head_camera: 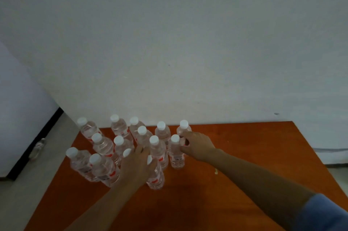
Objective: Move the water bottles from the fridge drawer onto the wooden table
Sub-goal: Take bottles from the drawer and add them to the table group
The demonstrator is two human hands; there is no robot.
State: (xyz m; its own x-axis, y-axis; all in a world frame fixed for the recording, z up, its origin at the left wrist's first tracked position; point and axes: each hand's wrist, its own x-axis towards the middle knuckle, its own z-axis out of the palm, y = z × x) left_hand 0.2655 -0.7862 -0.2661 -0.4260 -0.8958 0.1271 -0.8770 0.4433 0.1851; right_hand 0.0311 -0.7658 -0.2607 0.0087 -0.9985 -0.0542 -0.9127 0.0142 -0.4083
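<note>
Several clear water bottles (102,145) with white caps and red labels stand upright in a cluster on the left rear part of the orange-brown wooden table (235,155). My right hand (199,146) curls its fingers and thumb round the rear right bottle (184,127), next to another bottle (176,152). My left hand (136,166) lies back-up over the front of the cluster, between two caps, and partly covers the front bottle (156,178). Its fingers are hidden, so its hold is unclear. No fridge drawer is in view.
A pale wall (169,42) stands directly behind the table's far edge. To the left, a grey floor (28,202) and a white unit with a dark base (22,99) border the table. A small pale speck (216,171) lies on the wood.
</note>
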